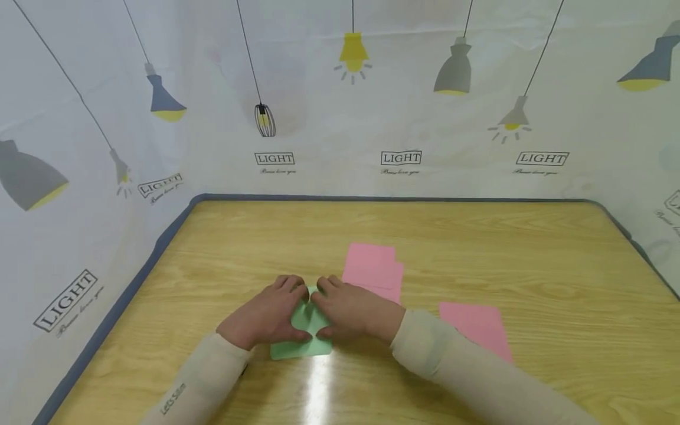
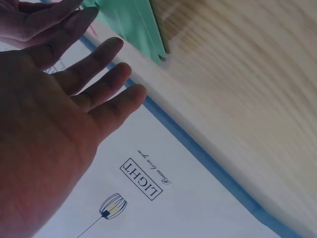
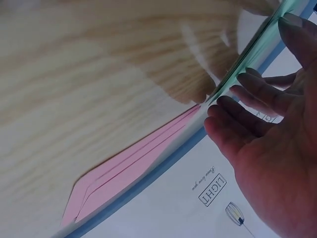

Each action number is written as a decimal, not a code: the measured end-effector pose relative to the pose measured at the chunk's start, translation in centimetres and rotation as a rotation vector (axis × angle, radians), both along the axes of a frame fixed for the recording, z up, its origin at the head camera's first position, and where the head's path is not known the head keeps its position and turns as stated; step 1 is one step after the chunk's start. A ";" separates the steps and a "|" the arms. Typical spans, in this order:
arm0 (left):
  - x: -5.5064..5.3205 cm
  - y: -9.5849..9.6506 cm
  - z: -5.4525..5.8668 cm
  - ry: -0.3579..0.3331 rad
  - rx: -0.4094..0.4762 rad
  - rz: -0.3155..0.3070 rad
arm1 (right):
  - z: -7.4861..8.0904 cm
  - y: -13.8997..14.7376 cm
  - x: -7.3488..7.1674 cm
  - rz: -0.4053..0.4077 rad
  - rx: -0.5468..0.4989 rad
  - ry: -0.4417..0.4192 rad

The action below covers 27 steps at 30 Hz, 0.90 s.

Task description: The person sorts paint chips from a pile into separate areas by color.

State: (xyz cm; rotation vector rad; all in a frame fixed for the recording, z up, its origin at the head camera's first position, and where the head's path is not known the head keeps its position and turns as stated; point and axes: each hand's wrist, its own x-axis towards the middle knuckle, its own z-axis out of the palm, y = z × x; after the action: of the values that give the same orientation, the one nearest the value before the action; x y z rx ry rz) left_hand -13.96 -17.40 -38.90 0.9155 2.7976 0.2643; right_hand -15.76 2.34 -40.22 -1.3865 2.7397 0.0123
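Left hand (image 1: pixel 267 314), right hand (image 1: pixel 350 310) — fingers loose, apart, touching one green paper sheet (image 1: pixel 300 348). Three flat pink paper sheets (image 1: pixel 370 265): two overlapping, one alone. Yellow wood-look surface (image 1: pixel 531 242) — room to far blue edge (image 1: pixel 393 198).

Paper takes centre stage here: the green paper (image 1: pixel 309 320) looks smooth and matt, creases breaking its face, while the pink sheets (image 1: pixel 372 267) show a flat, dull finish. And what a shine underneath! The tabletop (image 1: pixel 249 242) runs wood grain beneath a smooth, glossy surface, throwing back a hard white glare. Matt, soft-looking cloth on the left sleeve (image 1: pixel 200 378) and right sleeve (image 1: pixel 478 375). Behind, the printed backdrop (image 1: pixel 313 71), fabric or thin plastic, hard to tell, wrinkles faintly.
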 end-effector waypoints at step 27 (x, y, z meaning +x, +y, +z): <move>-8.1 8.8 -0.4 -0.078 0.054 -0.059 | 0.5 9.1 -5.0 -0.359 -0.088 -0.211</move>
State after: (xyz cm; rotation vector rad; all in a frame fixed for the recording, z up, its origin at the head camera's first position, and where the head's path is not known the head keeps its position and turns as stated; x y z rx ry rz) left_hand -22.04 -8.56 -39.30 0.9763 2.6995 0.3597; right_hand -20.74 11.42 -39.76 -0.8354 2.7892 -0.2603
